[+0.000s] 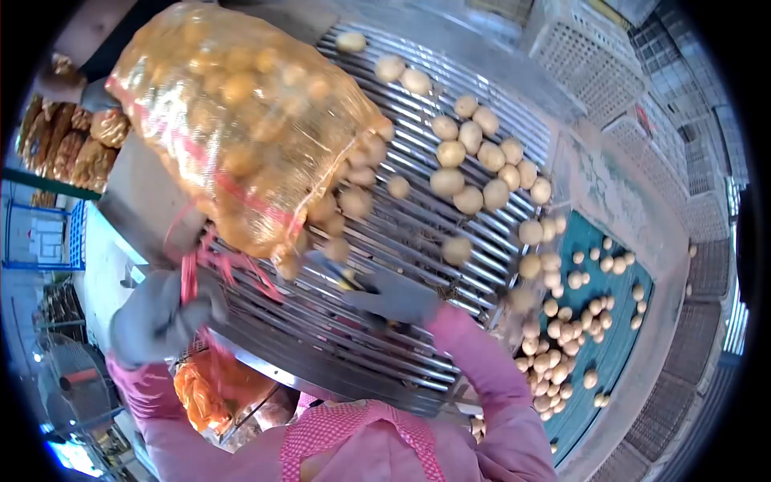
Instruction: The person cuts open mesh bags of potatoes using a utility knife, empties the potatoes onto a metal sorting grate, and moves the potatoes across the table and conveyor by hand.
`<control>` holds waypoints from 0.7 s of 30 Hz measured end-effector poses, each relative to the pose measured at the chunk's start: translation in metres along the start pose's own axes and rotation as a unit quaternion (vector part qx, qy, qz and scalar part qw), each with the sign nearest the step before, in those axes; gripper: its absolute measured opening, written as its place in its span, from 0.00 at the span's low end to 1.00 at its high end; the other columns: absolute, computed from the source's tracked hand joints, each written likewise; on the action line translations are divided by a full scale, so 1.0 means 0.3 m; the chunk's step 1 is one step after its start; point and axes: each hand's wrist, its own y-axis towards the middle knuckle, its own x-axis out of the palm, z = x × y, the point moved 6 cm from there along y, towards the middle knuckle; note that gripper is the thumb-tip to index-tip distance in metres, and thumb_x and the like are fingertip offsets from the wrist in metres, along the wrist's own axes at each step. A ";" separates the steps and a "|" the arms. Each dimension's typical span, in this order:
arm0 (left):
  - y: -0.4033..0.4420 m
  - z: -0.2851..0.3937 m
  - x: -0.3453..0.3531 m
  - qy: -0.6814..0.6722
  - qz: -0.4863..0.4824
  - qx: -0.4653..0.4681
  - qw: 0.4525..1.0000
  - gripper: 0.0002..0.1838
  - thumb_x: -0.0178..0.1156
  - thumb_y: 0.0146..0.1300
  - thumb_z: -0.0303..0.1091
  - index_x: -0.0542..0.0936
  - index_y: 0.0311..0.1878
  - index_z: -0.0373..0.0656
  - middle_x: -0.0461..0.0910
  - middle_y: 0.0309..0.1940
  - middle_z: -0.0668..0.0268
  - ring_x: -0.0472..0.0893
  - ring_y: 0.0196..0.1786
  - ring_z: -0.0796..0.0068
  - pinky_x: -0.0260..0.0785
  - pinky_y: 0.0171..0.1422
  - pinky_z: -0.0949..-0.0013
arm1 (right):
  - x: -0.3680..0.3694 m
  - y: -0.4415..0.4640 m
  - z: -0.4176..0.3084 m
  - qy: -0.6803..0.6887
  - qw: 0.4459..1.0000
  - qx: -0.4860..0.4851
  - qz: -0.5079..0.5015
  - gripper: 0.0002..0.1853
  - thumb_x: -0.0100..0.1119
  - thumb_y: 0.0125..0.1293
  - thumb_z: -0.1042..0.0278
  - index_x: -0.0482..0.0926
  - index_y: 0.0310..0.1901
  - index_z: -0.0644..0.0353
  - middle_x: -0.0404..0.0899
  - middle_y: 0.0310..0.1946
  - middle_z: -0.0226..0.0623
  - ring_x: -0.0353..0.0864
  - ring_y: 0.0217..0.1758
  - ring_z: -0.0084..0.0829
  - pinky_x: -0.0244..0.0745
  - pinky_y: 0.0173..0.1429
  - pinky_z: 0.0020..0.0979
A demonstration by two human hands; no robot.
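My left hand (165, 316), in a grey glove, is closed around a bundle of pink string (189, 277) beside the sack's lower edge. My right hand (395, 297), also grey-gloved, reaches over the metal bars with its fingers closed around a small tool (347, 279) with yellow and dark parts. Blur hides the tool's exact kind. A large orange mesh sack (241, 120) full of potatoes lies tilted on the bars. Its open end faces right, and potatoes (353, 201) are spilling out there.
A slatted metal roller table (418, 241) carries loose potatoes (470, 153). Beyond it, a teal belt (594, 353) holds many smaller-looking ones. Another person's gloved hand (98, 96) touches the sack at upper left. White crates (578, 60) stand at upper right; an orange bag (201, 394) hangs below.
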 end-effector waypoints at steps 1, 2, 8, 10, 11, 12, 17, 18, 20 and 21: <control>-0.066 -0.130 -0.002 -0.011 0.042 -0.069 0.997 0.08 0.46 0.65 0.29 0.73 0.39 0.37 0.74 0.21 0.66 0.75 0.25 0.76 0.67 0.31 0.72 | -0.034 -0.044 0.027 -0.007 1.000 0.007 0.023 0.19 0.54 0.64 0.51 0.73 0.36 0.62 0.72 0.18 0.26 0.71 0.19 0.18 0.69 0.23 0.24; -0.150 -0.234 0.001 -0.077 0.089 -0.101 0.988 0.09 0.46 0.66 0.32 0.73 0.39 0.38 0.70 0.20 0.70 0.70 0.23 0.81 0.62 0.28 0.75 | -0.047 -0.084 0.068 -0.016 0.999 0.011 0.045 0.18 0.53 0.65 0.51 0.72 0.36 0.61 0.72 0.18 0.25 0.71 0.18 0.18 0.68 0.22 0.24; -0.645 -0.578 0.127 -0.379 0.420 -0.122 0.815 0.16 0.50 0.68 0.46 0.74 0.40 0.41 0.59 0.17 0.80 0.59 0.18 0.88 0.50 0.23 0.82 | 0.121 -0.280 0.141 0.065 0.991 0.079 0.087 0.14 0.56 0.63 0.56 0.76 0.28 0.58 0.74 0.17 0.26 0.74 0.21 0.17 0.67 0.27 0.21; -0.749 -0.677 0.177 -0.401 0.508 -0.130 0.751 0.16 0.49 0.68 0.46 0.74 0.40 0.42 0.60 0.17 0.78 0.61 0.18 0.87 0.55 0.21 0.81 | 0.192 -0.274 0.106 0.035 0.992 0.066 0.097 0.12 0.55 0.65 0.61 0.76 0.28 0.60 0.74 0.16 0.27 0.71 0.19 0.17 0.67 0.27 0.22; -0.801 -0.754 0.194 -0.350 0.567 -0.133 0.733 0.16 0.49 0.68 0.46 0.74 0.40 0.42 0.61 0.17 0.77 0.62 0.18 0.86 0.57 0.20 0.81 | 0.232 -0.260 0.086 0.026 0.992 0.091 0.086 0.12 0.53 0.66 0.62 0.76 0.29 0.60 0.74 0.17 0.27 0.70 0.18 0.17 0.67 0.27 0.22; -0.830 -0.778 0.224 -0.418 0.546 -0.142 0.712 0.16 0.49 0.68 0.46 0.75 0.41 0.43 0.62 0.18 0.77 0.62 0.18 0.86 0.58 0.19 0.80 | 0.270 -0.251 0.054 0.044 0.992 0.089 0.076 0.11 0.52 0.67 0.63 0.75 0.33 0.62 0.74 0.17 0.27 0.71 0.20 0.17 0.68 0.27 0.22; -0.932 -0.925 0.356 -0.530 0.454 -0.204 0.687 0.15 0.48 0.69 0.45 0.76 0.43 0.44 0.67 0.20 0.76 0.65 0.18 0.85 0.61 0.22 0.81 | 0.383 -0.132 -0.055 -0.031 0.996 0.086 0.025 0.10 0.48 0.64 0.72 0.70 0.43 0.69 0.75 0.19 0.35 0.76 0.22 0.25 0.72 0.27 0.26; -0.963 -0.949 0.360 -0.535 0.458 -0.200 0.682 0.15 0.48 0.69 0.46 0.76 0.44 0.44 0.68 0.20 0.75 0.67 0.18 0.85 0.62 0.23 0.81 | 0.406 -0.111 -0.076 -0.043 0.995 0.088 0.037 0.10 0.48 0.64 0.72 0.70 0.43 0.69 0.75 0.19 0.35 0.76 0.22 0.25 0.71 0.26 0.26; -1.036 -1.007 0.351 -0.523 0.478 -0.190 0.680 0.16 0.48 0.69 0.46 0.76 0.44 0.44 0.69 0.21 0.74 0.70 0.18 0.84 0.64 0.24 0.80 | 0.409 -0.065 -0.064 -0.056 0.993 0.086 0.049 0.12 0.48 0.63 0.71 0.71 0.45 0.69 0.75 0.20 0.36 0.75 0.22 0.24 0.71 0.25 0.25; -1.087 -1.051 0.330 -0.504 0.495 -0.185 0.683 0.16 0.48 0.69 0.46 0.76 0.44 0.44 0.70 0.21 0.74 0.71 0.18 0.84 0.64 0.24 0.80 | 0.437 -0.039 -0.096 -0.065 0.993 0.092 0.042 0.12 0.48 0.63 0.71 0.71 0.45 0.69 0.75 0.20 0.36 0.75 0.22 0.24 0.71 0.25 0.25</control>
